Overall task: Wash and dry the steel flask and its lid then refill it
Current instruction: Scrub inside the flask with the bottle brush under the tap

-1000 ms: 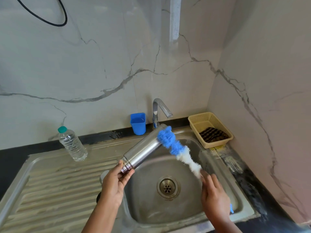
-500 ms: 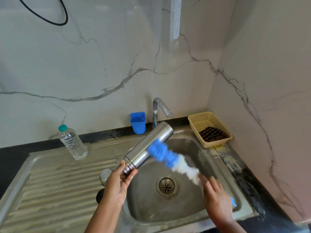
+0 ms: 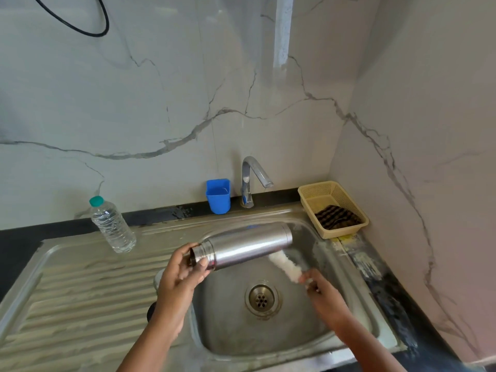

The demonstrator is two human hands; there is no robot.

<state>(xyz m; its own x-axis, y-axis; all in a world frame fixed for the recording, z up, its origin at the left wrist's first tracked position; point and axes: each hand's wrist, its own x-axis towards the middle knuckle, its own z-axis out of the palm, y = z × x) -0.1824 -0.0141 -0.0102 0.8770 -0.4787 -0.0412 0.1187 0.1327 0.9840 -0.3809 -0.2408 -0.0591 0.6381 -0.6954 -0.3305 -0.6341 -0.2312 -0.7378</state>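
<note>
Flask (image 3: pixel 248 247) swung flatter since half second ago, now nearly level over sink (image 3: pixel 357 299), base toward 3 o'clock. Blue part of brush (image 3: pixel 285 265) gone behind flask, only white bristles showing under it. Left hand (image 3: pixel 182 272) fingers wrapped round threaded neck at 9 o'clock end. Right hand (image 3: pixel 323 294) fingers pinching brush handle, blurry.

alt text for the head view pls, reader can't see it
Over a steel sink, the left hand holds a steel flask by its neck while the right hand scrubs its underside with a brush.
</note>
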